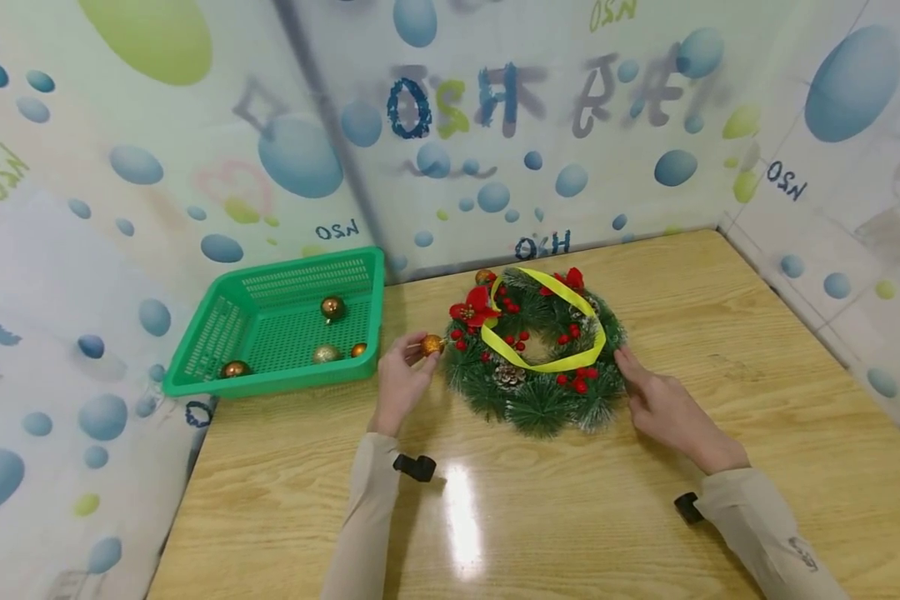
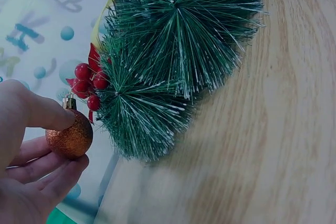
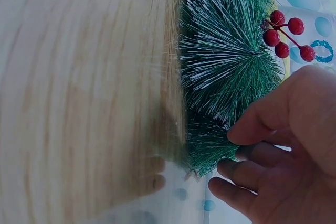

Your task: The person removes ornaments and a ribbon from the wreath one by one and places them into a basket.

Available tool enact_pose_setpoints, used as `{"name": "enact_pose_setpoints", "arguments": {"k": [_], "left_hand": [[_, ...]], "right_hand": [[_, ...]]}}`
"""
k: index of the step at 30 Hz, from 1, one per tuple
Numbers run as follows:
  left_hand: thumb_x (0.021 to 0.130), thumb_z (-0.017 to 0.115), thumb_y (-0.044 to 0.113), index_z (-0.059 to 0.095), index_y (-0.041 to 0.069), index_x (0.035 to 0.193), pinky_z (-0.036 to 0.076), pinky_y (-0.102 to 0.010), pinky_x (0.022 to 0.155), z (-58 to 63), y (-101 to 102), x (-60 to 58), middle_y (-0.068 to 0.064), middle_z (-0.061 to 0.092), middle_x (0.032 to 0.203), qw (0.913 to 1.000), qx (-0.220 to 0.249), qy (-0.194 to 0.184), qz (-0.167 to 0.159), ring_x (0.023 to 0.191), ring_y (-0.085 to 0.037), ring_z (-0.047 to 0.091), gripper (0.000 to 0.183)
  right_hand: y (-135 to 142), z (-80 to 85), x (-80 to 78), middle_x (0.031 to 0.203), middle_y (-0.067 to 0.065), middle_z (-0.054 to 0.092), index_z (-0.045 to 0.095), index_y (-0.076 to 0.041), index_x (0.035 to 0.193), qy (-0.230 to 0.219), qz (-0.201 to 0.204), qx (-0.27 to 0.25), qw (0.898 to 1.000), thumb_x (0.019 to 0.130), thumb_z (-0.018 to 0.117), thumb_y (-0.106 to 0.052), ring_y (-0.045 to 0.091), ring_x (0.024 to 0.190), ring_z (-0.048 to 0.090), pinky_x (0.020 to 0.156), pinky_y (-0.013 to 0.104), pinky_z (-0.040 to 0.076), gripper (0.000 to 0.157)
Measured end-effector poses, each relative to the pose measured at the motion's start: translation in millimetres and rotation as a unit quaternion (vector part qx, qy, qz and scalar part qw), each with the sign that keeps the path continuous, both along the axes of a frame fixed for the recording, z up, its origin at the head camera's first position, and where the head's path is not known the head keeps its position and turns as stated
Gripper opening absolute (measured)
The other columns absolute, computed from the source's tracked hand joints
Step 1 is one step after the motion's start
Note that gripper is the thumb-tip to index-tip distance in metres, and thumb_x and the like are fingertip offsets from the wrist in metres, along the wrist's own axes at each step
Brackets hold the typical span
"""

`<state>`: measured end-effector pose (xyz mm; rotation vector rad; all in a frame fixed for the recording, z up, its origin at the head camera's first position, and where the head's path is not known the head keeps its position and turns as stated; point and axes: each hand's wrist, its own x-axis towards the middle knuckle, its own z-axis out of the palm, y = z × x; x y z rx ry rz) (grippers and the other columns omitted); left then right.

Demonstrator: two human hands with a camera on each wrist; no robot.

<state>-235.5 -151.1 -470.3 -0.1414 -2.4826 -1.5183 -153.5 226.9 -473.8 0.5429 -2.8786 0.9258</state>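
Beside the wreath's left edge, my left hand (image 1: pixel 405 379) pinches a glittery orange Christmas ball (image 2: pixel 71 137) between thumb and fingers, its gold cap pointing up in the left wrist view. The green Christmas wreath (image 1: pixel 543 408) lies on the table, decked with red berries (image 1: pixel 579 381), a red flower (image 1: pixel 474 308), pine cones (image 1: pixel 508 375) and a loop of yellow ribbon (image 1: pixel 562 364). At the wreath's right edge, my right hand (image 1: pixel 667 412) holds the needles, thumb on the near side and fingers bent at the rim. Another orange ball (image 1: pixel 484 276) sits at its far left.
To the left stands a green plastic basket (image 1: pixel 270 385) with several balls inside, among them a shiny bronze one (image 1: pixel 332 308) and a pale gold one (image 1: pixel 327 354). Patterned walls (image 1: pixel 487 167) border the wooden table (image 1: pixel 570 517) at the back and sides.
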Motion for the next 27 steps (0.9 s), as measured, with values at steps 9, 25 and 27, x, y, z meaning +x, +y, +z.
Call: {"name": "enact_pose_setpoints", "arguments": {"k": [9, 25, 27], "left_hand": [[0.091, 0.073, 0.003, 0.064, -0.004, 0.125, 0.058, -0.044, 0.1, 4.6, 1, -0.9, -0.021, 0.065, 0.124, 1.0, 0.0, -0.005, -0.005, 0.111, -0.037, 0.068, 0.036], [0.09, 0.073, 0.001, 0.065, -0.007, 0.123, 0.058, -0.051, 0.098, 22.6, 4, -5.2, -0.026, 0.066, 0.121, 0.9996, 0.015, 0.025, -0.008, 0.107, -0.041, 0.07, 0.035], [0.091, 0.073, 0.001, 0.064, -0.007, 0.124, 0.058, -0.053, 0.098, 26.0, 2, -6.6, -0.026, 0.065, 0.121, 0.9995, 0.012, 0.029, -0.009, 0.107, -0.042, 0.069, 0.035]], "right_hand": [[0, -1.6, -0.9, 0.156, 0.035, 0.03, 0.032, 0.013, 0.151, -0.004, -0.002, -0.003, 1.0, 0.087, 0.047, 0.013, 0.001, 0.043, 0.023, 0.045, 0.021, 0.035, 0.066], [1, 0.4, 0.9, 0.155, 0.035, 0.031, 0.032, 0.012, 0.151, -0.002, -0.004, -0.002, 1.0, 0.086, 0.049, 0.014, 0.001, 0.043, 0.021, 0.044, 0.022, 0.033, 0.068], [0, 1.0, 1.0, 0.155, 0.034, 0.031, 0.032, 0.012, 0.152, -0.003, -0.004, 0.0, 1.0, 0.086, 0.049, 0.014, 0.001, 0.043, 0.021, 0.045, 0.021, 0.033, 0.068]]}}
